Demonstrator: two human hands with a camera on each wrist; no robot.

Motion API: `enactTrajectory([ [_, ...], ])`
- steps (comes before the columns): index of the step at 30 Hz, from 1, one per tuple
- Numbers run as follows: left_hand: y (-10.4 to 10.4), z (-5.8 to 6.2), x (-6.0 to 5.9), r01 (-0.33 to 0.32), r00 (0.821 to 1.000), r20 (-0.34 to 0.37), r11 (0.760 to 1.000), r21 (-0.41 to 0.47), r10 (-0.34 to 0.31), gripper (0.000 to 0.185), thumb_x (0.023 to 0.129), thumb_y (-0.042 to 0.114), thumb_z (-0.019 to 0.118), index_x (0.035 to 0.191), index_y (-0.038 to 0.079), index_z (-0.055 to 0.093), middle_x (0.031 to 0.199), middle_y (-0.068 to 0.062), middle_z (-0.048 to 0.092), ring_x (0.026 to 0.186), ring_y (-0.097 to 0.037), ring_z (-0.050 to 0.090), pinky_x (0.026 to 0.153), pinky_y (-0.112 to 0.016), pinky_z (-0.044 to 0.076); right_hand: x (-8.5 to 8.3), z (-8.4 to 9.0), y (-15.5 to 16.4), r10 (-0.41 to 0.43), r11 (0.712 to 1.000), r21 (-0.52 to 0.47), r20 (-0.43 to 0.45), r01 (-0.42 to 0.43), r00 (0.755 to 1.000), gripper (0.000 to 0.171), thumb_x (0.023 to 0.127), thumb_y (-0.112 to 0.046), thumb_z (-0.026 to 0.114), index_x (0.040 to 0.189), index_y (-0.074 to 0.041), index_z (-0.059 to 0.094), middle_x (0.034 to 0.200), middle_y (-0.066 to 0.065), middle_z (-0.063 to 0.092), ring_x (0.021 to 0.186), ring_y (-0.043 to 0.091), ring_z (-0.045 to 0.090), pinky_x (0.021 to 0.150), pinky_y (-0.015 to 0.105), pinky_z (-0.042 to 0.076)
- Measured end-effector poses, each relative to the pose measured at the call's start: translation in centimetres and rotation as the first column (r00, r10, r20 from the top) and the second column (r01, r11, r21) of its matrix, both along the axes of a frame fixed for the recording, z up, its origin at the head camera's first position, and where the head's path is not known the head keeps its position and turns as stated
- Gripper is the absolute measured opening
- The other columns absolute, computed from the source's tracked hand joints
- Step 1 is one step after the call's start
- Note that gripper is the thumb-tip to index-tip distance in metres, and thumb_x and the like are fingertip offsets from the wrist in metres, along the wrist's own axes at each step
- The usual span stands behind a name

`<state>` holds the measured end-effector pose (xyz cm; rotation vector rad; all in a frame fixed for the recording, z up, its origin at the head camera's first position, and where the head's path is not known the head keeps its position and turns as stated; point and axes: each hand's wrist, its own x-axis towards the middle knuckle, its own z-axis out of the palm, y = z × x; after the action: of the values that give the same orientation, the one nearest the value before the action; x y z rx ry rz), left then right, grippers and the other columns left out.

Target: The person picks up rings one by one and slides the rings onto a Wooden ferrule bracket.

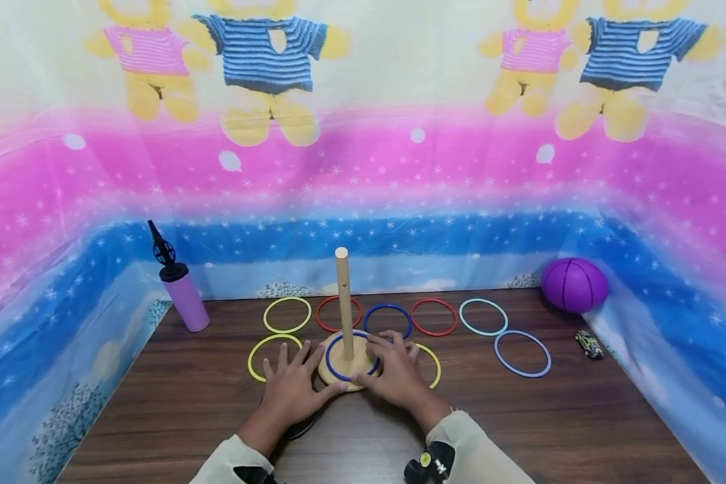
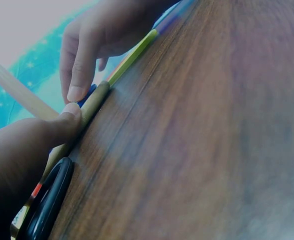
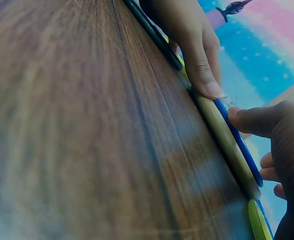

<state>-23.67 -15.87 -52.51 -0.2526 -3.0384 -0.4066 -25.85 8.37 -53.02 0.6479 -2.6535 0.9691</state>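
Wooden desk (image 1: 520, 430): left hand (image 1: 292, 386) and right hand (image 1: 394, 373), fingers flat, touched the peg base (image 1: 339, 376) carrying a blue ring (image 1: 333, 366).

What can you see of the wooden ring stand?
The wooden ring stand is pale, unpainted wood: a round flat base with one upright peg rising from its centre. It stands on the dark wooden table. A blue ring lies on the base around the peg. The left hand and right hand touch the base's edge from either side.
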Motion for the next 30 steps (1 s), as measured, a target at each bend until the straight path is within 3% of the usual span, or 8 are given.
enactTrajectory([
  [9,-0.1,-0.1,-0.1,0.001,1.0,0.002,1.0,-0.015,-0.001,0.101,0.091,0.089,0.059,0.169,0.027,0.045,0.173,-0.019,0.044,0.16,-0.063,0.029,0.116,-0.093,0.023,0.0,-0.1,-0.1,0.02,1.0,-0.02,0.049,-0.019,0.999,0.068,0.089,-0.044,0.093,0.142,-0.007,0.073,0.159,0.012,0.063,0.152,0.038,0.044,0.111,0.071,0.023],
  [19,-0.1,-0.2,0.0,0.002,1.0,0.001,1.0,-0.027,-0.002,0.1,0.092,0.087,0.06,0.169,0.026,0.045,0.172,-0.019,0.045,0.16,-0.062,0.03,0.115,-0.093,0.024,-0.1,-0.1,-0.2,-0.002,1.0,-0.022,0.031,0.003,1.0,0.069,0.09,-0.045,0.092,0.143,-0.005,0.072,0.16,0.013,0.062,0.15,0.038,0.045,0.111,0.072,0.024],
  [26,-0.1,-0.2,-0.1,0.001,1.0,-0.002,1.0,-0.017,-0.001,0.1,0.091,0.087,0.061,0.169,0.027,0.045,0.173,-0.019,0.044,0.16,-0.063,0.029,0.116,-0.093,0.024,-0.5,0.5,0.7,-0.069,0.996,-0.054,-0.025,0.068,0.997,0.063,0.093,-0.042,0.089,0.14,-0.002,0.073,0.158,0.015,0.063,0.146,0.04,0.048,0.11,0.077,0.026],
  [30,0.0,-0.3,-0.1,-0.004,1.0,-0.005,1.0,-0.014,0.003,0.101,0.09,0.088,0.062,0.17,0.029,0.044,0.174,-0.018,0.043,0.16,-0.063,0.029,0.116,-0.092,0.023,-1.3,0.9,1.9,-0.125,0.989,-0.076,-0.007,0.124,0.992,0.059,0.096,-0.036,0.086,0.141,-0.001,0.072,0.16,0.016,0.06,0.148,0.043,0.046,0.109,0.075,0.025],
])
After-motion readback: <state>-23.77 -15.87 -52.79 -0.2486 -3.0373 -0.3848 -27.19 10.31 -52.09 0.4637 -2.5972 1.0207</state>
